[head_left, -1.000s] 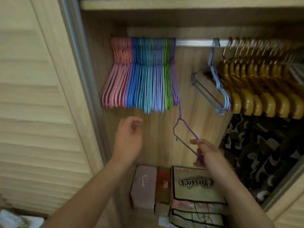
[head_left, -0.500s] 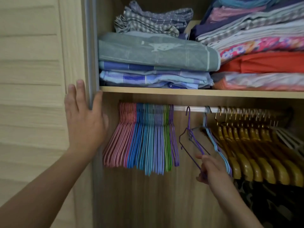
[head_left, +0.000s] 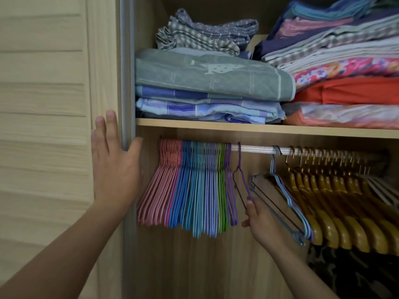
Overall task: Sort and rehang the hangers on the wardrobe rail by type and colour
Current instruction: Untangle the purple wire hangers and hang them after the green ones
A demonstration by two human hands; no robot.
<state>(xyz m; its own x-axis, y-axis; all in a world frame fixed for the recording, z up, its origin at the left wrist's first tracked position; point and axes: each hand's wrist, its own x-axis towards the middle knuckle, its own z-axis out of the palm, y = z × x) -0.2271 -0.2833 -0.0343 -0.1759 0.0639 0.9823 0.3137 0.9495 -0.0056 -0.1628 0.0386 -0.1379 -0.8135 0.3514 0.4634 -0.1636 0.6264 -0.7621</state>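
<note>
A purple wire hanger hangs by its hook on the silver rail, just right of the sorted bunch of pink, blue, green and purple hangers. My right hand pinches the purple hanger's lower edge. A few blue-grey and purple wire hangers hang tilted further right, beside a row of yellow wooden hangers. My left hand rests flat with straight fingers against the wardrobe door frame.
A slatted sliding door stands at the left. The shelf above the rail carries stacks of folded fabrics. Dark camouflage clothing hangs under the wooden hangers at the lower right.
The purple hanger went from dangling low in my right hand up onto the rail, then slid left toward the purple group. My left hand rose and settled on the door frame.
</note>
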